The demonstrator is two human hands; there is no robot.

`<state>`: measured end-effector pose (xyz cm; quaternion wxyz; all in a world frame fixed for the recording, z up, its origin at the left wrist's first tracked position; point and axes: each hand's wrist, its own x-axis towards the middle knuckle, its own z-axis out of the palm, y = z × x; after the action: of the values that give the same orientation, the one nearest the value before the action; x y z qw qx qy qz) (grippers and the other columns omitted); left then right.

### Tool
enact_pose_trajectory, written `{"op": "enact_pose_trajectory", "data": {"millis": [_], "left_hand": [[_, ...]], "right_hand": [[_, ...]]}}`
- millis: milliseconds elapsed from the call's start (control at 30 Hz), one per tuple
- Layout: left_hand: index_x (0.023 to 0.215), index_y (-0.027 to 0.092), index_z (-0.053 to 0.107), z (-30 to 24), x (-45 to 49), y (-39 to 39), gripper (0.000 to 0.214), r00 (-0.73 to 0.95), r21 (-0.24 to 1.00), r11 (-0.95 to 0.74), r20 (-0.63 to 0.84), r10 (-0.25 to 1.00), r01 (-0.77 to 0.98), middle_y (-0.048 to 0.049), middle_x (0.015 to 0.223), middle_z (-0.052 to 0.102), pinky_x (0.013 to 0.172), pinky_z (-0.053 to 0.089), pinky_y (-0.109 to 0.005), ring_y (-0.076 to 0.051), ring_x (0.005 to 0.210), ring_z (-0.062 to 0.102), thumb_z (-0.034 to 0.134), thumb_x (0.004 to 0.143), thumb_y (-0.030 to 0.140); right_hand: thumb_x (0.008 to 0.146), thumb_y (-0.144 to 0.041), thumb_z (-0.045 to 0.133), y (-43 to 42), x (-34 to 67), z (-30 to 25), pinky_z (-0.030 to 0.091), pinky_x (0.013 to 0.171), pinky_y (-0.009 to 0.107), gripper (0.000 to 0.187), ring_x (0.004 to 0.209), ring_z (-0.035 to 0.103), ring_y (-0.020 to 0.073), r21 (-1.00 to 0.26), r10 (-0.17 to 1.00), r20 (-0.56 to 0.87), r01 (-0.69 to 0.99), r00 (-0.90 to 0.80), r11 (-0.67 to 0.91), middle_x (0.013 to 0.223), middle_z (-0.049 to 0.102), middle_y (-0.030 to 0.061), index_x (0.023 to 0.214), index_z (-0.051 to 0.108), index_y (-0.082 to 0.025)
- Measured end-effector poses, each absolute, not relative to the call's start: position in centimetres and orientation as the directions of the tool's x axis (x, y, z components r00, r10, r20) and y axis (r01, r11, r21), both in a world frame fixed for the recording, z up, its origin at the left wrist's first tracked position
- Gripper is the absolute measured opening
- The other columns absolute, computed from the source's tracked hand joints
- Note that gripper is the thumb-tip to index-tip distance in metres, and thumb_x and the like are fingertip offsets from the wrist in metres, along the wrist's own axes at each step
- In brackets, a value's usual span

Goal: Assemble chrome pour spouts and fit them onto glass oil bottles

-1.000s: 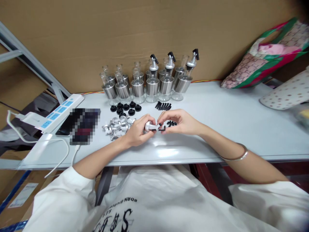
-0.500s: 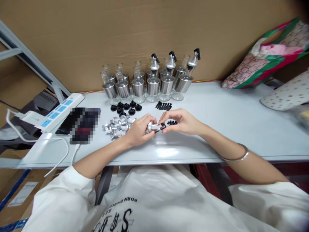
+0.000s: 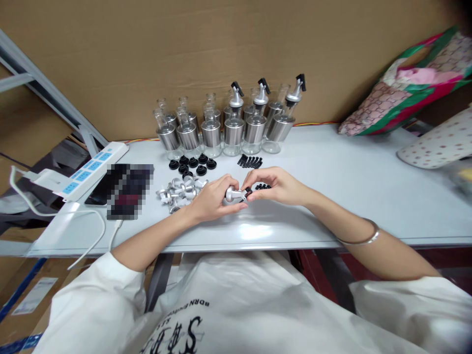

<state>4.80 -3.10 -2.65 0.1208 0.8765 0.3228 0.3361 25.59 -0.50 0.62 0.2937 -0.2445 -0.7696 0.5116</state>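
My left hand is closed around a silver bottle pourer, its thumb stretched along the near side. The pourer lies tilted, with its narrow end towards the right. At that end my right hand pinches a small black flip lever between thumb and fingertips. How the lever sits on the spout is partly hidden by the fingers. Loose silver pourer bodies lie in a heap left of my left hand. Small black caps show behind my right hand, and a row of black levers lies farther back.
Glass bottles with steel sleeves stand at the back, three topped with pourers. Black stoppers lie before them. On the left are a power strip, a phone and a white cable. A patterned bag leans at right.
The black lever has swung up and closer to the spout's tip in my right fingers. My left thumb has stretched farther right beneath the pourer.
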Motion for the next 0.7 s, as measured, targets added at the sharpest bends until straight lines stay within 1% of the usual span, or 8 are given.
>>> {"op": "enact_pose_trajectory", "data": {"millis": [133,267,400,500,700], "left_hand": [[0.091,0.018,0.047,-2.65,4.91,-3.33,0.044,0.554,0.455,-0.748,0.503,0.663,0.482,0.0011,0.071,0.058,0.051,0.037,-0.021,-0.009,0.052,0.05,0.044,0.083,0.061],[0.09,0.018,0.046,-2.68,4.96,-3.4,0.044,0.549,0.459,-0.756,0.519,0.655,0.467,0.003,0.065,0.057,0.045,0.034,-0.02,-0.008,0.045,0.047,0.041,0.085,0.062],[0.089,0.018,0.046,-2.75,4.82,-3.32,0.034,0.529,0.435,-0.752,0.536,0.658,0.494,0.0036,0.062,0.056,0.044,0.034,-0.02,-0.008,0.043,0.046,0.039,0.088,0.052],[0.088,0.019,0.046,-2.74,4.76,-3.24,0.027,0.526,0.405,-0.752,0.542,0.656,0.521,0.0041,0.06,0.056,0.044,0.035,-0.02,-0.008,0.042,0.046,0.039,0.088,0.044],[0.09,0.019,0.046,-2.86,4.92,-3.14,0.019,0.543,0.34,-0.801,0.599,0.589,0.493,0.0038,0.062,0.059,0.044,0.035,-0.019,-0.008,0.043,0.049,0.041,0.086,0.037]], "right_hand": [[0.065,-0.033,0.077,-0.64,25.58,0.69,0.049,0.073,0.03,0.024,0.073,0.063,0.0156,-0.948,0.699,0.165,0.084,-0.695,0.307,0.077,0.07,0.0035,0.079,0.068,-0.015],[0.067,-0.033,0.076,-0.65,25.59,0.68,0.049,0.074,0.03,0.024,0.075,0.064,0.0156,-0.96,0.702,0.147,0.072,-0.697,0.272,0.081,0.071,0.004,0.081,0.069,-0.015],[0.064,-0.032,0.078,-0.64,25.59,0.66,0.05,0.075,0.031,0.027,0.075,0.064,0.0154,-0.958,0.699,0.155,0.065,-0.698,0.278,0.08,0.07,0.0035,0.083,0.069,-0.015],[0.062,-0.031,0.08,-0.69,25.57,0.72,0.05,0.076,0.031,0.029,0.076,0.064,0.0158,-0.951,0.699,0.173,0.068,-0.693,0.302,0.08,0.07,0.0038,0.084,0.068,-0.015],[0.066,-0.028,0.076,-0.68,25.74,0.96,0.051,0.078,0.03,0.025,0.077,0.065,0.0152,-0.936,0.658,0.214,0.041,-0.722,0.349,0.081,0.071,0.0044,0.085,0.068,-0.014]]}}
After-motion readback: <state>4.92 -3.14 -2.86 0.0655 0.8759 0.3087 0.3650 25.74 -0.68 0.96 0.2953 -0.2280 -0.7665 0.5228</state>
